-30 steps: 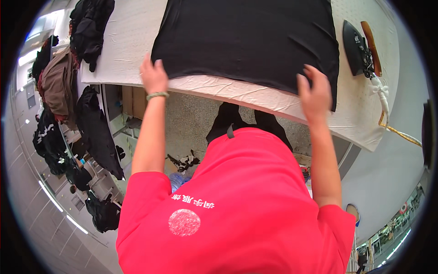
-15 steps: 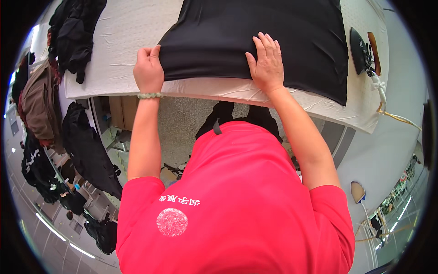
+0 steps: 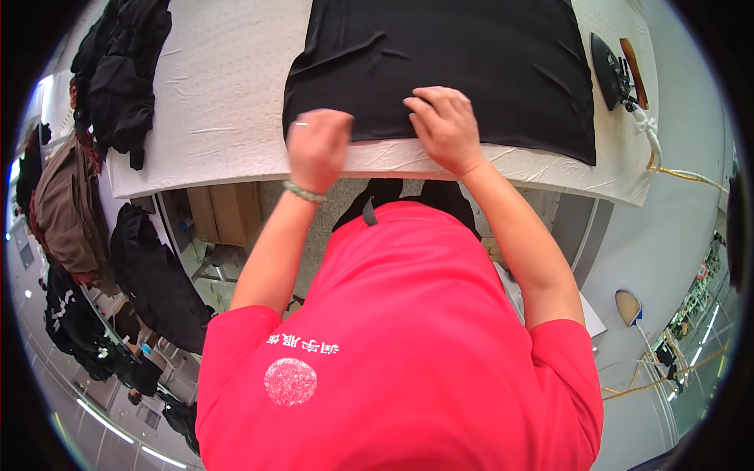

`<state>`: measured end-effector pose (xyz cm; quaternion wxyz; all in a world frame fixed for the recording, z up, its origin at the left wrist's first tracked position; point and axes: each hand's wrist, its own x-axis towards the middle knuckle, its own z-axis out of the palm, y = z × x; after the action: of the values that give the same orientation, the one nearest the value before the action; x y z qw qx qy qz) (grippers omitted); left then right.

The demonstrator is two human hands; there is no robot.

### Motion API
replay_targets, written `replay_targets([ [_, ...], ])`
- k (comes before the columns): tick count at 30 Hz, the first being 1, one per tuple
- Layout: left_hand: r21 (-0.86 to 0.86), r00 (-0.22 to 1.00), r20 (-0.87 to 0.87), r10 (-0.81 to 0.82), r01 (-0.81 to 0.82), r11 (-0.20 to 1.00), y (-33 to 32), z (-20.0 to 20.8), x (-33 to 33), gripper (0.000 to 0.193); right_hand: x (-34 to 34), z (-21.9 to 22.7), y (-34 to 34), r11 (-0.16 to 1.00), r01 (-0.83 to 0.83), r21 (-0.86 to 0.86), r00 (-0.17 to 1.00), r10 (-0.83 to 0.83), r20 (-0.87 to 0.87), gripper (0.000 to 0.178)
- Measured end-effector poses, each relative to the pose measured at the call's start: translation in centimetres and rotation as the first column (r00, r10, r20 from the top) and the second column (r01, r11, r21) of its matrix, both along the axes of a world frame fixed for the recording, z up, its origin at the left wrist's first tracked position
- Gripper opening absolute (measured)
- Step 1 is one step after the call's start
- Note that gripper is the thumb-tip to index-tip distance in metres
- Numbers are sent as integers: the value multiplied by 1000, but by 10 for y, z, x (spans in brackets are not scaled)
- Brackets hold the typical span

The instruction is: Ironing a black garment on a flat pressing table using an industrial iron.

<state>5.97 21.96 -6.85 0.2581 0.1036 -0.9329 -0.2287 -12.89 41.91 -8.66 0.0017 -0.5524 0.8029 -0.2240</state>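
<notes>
Black smooth cloth (image 3: 503,71) lies over the padded white table, its near edge close to the table's front edge. Small creases run across its left part. My left hand (image 3: 318,149), smeared by motion, is over the cloth's near left corner; its fingers are curled, but whether they hold cloth cannot be told. My right hand (image 3: 448,129) rests over the near edge at the middle, fingers bent and a little apart, with no cloth seen gripped in them.
An iron (image 3: 611,72) with a wooden handle lies on its side at the table's right, its hose (image 3: 652,145) trailing off rightward. Dark garments (image 3: 122,82) are heaped on the white padded table (image 3: 224,94) at far left. Brown and black clothes (image 3: 71,212) hang farther left.
My left hand has left the cloth's left edge and moved rightward. My right hand has gone from lying flat to bent fingers, slightly nearer me. New creases show on the cloth's left part.
</notes>
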Motion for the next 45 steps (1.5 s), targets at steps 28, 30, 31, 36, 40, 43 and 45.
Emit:
replay_targets([
  [28, 36, 980, 141, -141, 137, 990, 92, -28, -119, 57, -66, -2, 102, 928, 370, 46, 929, -370, -9, 60],
  [30, 20, 980, 184, -79, 77, 997, 103, -30, -119, 58, -62, -4, 103, 950, 302, 83, 953, -301, -20, 60],
  [31, 4, 980, 197, -19, 19, 1000, 107, -30, -118, 58, -60, -5, 104, 956, 265, 127, 964, -263, -33, 60],
  [36, 8, 981, 185, 59, -61, 998, 122, -24, -119, 60, -60, -2, 113, 979, 186, 82, 981, -190, 49, 63],
  [40, 15, 966, 259, 22, -27, 1000, 145, -21, -117, 60, -59, 7, 130, 991, 103, 80, 990, -110, 89, 66],
  [43, 6, 965, 249, 77, -81, 997, 157, -21, -110, 59, -55, 11, 142, 992, -48, 121, 990, 31, 137, 66],
  [45, -13, 960, 266, 90, -90, 996, 163, -20, -104, 58, -52, 11, 147, 988, -112, 103, 983, 96, 154, 65],
])
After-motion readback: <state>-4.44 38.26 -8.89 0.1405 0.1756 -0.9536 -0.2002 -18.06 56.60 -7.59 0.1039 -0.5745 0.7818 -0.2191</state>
